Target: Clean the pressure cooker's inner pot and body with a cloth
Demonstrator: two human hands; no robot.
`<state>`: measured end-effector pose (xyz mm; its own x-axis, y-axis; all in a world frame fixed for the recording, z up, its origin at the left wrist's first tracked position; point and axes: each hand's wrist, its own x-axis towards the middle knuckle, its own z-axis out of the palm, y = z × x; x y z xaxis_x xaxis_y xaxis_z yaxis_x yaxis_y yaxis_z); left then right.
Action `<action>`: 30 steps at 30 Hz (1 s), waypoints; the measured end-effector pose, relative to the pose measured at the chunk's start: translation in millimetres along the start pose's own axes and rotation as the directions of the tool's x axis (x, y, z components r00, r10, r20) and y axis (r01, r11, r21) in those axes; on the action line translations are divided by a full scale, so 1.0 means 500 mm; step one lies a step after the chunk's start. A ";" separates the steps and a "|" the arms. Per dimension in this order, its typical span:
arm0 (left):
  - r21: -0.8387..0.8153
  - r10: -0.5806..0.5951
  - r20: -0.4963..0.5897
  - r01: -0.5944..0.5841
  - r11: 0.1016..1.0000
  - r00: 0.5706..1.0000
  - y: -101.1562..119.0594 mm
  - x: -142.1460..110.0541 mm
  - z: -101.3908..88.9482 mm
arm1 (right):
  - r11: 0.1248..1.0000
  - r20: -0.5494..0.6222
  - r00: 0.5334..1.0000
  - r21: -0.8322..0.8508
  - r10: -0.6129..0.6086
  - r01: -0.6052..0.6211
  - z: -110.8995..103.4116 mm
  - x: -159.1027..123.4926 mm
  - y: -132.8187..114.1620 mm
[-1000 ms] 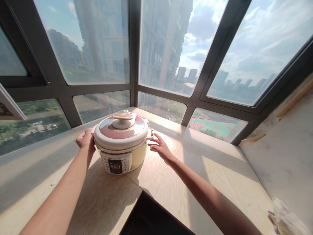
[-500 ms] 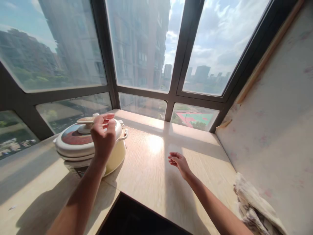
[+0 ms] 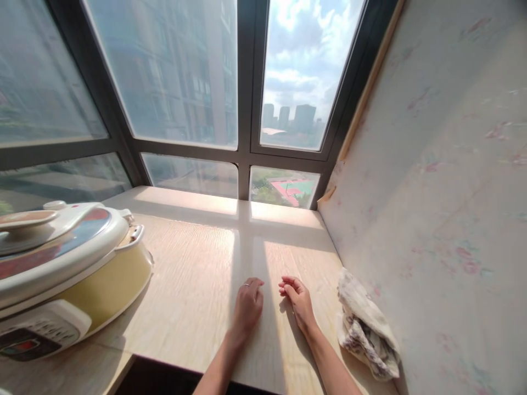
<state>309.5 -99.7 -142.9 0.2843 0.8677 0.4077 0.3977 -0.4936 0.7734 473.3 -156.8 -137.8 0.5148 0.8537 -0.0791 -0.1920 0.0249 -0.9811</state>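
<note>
My left hand (image 3: 248,302) is low over the wooden counter (image 3: 197,285), back upward and fingers loosely bent, with a ring on one finger. Nothing shows in it, though the fingers' undersides are hidden. Just to its right, my right hand (image 3: 299,300) hovers with relaxed, half-curled fingers and bare space inside them. The two hands are apart and face each other. At the left stands a yellow electric cooker (image 3: 119,291) with its white-rimmed lid (image 3: 109,233) on; neither hand touches it. A crumpled patterned cloth (image 3: 366,329) lies to the right of my right hand.
Dark-framed windows (image 3: 244,109) rise behind the counter, above a pale sill. A flowered wall (image 3: 444,219) bounds the right side, its edge covering torn by the frame. A dark opening (image 3: 156,378) lies below the counter's front edge.
My view has turned right and come closer. My left hand has left the cooker's lid area and come down beside my right hand. The cooker now sits at the left edge; the cloth shows fully.
</note>
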 end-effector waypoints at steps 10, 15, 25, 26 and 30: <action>0.093 0.183 0.183 -0.202 0.975 0.966 -0.024 -0.061 -0.024 | 0.848 0.280 0.941 -0.437 -0.187 0.299 0.011 -0.022 0.010; 0.080 0.155 0.191 -0.173 0.982 0.969 -0.026 -0.066 -0.025 | 0.819 0.284 0.938 -0.478 -0.199 0.319 0.009 -0.024 0.006; 0.071 0.141 0.185 -0.157 0.985 0.972 -0.026 -0.065 -0.023 | 0.807 0.279 0.938 -0.493 -0.208 0.325 0.010 -0.027 0.000; 0.069 0.138 0.181 -0.153 0.986 0.974 -0.025 -0.065 -0.023 | 0.809 0.277 0.938 -0.491 -0.207 0.323 0.011 -0.028 -0.001; 0.064 0.125 0.185 -0.139 0.988 0.975 -0.022 -0.064 -0.023 | 0.819 0.267 0.943 -0.483 -0.198 0.309 0.012 -0.029 -0.005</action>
<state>285.6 -121.4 -159.0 0.4880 0.7734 0.4046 0.4096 -0.6122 0.6764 461.1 -166.2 -133.3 0.3005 0.9391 0.1668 0.4050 0.0327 -0.9137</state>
